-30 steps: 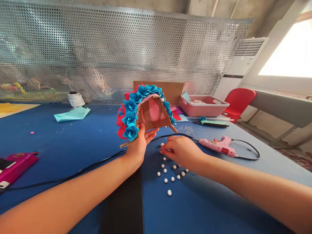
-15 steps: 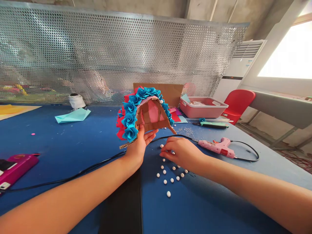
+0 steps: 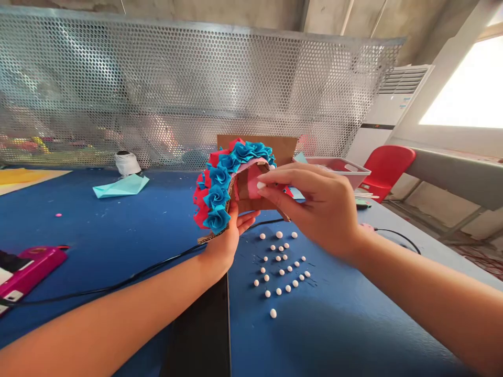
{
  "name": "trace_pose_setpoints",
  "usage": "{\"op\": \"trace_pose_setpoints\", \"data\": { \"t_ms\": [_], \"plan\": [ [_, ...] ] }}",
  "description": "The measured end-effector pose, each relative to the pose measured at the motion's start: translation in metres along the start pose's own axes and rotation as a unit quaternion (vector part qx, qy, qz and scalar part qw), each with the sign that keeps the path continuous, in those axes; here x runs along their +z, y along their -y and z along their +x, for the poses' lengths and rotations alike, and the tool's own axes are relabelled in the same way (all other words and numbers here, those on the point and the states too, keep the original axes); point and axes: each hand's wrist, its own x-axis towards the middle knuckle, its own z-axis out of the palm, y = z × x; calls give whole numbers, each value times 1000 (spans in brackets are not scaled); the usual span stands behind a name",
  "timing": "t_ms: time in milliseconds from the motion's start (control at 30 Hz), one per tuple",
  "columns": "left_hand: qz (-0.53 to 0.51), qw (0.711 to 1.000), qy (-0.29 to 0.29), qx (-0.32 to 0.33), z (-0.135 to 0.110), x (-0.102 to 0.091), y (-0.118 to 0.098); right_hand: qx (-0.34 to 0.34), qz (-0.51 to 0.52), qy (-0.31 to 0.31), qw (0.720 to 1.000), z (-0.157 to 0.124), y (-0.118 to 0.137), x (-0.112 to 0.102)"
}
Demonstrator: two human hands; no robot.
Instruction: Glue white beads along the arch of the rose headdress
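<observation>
My left hand grips a small cardboard arch from below, fingers under its base. Blue paper flowers line its front edge, with red ones behind them. Pink and brown show inside. A white ball sits on the right part of the front rim, partly behind my fingers. Between the thumb and index finger of my right hand is a small white ball, held up in front of the opening. Below, several white balls lie scattered on the blue table.
A black cable runs across the table to a magenta box at left. Behind stand a pink basket, a cardboard panel, folded light-blue paper and a white spool. My right arm mostly hides a pink glue gun.
My right hand has risen from the loose balls on the table to the arch's opening, pinching a white ball. The arch has shifted slightly right in view, still in my left hand.
</observation>
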Motion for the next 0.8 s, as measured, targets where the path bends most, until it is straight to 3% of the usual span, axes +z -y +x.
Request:
{"op": "trace_pose_setpoints", "data": {
  "t_ms": [167,300,667,800],
  "plan": [
    [12,1000,13,20,-4,1,-3,-67,-9,-24,997,6,-5,17],
    [16,998,44,37,-3,1,-2,-72,-15,-55,996,7,-6,26],
    [16,998,35,43,-5,2,-5,-109,-16,-78,991,7,-13,33],
    [9,998,49,46,-5,1,-5,-92,-20,-74,993,7,-12,33]
  ]
}}
